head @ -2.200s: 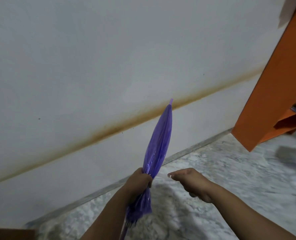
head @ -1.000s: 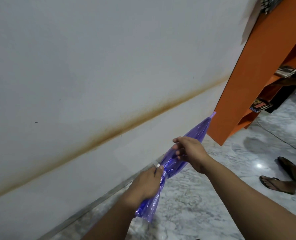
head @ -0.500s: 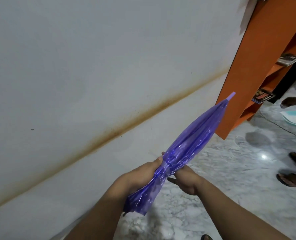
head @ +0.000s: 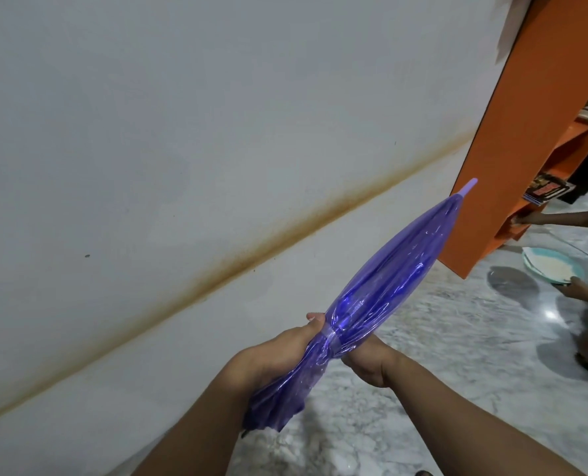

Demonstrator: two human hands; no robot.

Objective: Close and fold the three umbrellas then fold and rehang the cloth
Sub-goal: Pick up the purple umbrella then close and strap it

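the left hand [head: 278, 352] was curled round the purple umbrella [head: 381, 286] at its gathered waist, thumb lying up along the canopy by the pale strap [head: 332, 338]. the right hand [head: 371, 362] gripped from the other side & underneath, fingers wrapped at the same band; how far they closed under the plastic couldn't be told. both hands sat nearly touching w/ the umbrella between them.

the umbrella was closed, its clear purple canopy bunched into a long spindle, held in the air & tilted up to the right. its tip [head: 469, 185] pointed at the orange shelf unit [head: 526, 132]; the loose skirt flared out below the left hand.

step in hand, as a judgement: cinching the strap round the folded canopy, i.e. finishing one of the three umbrellas. next move prob needed the strap fastened tight while the left hand kept the pleats from springing open, then setting it down. other umbrellas & the cloth weren't in view.

beyond: a white wall [head: 182, 132] w/ a brown stain line, marble floor [head: 423, 338], and at right another person's arm [head: 567, 218] by a plate [head: 539, 266] near the floor.
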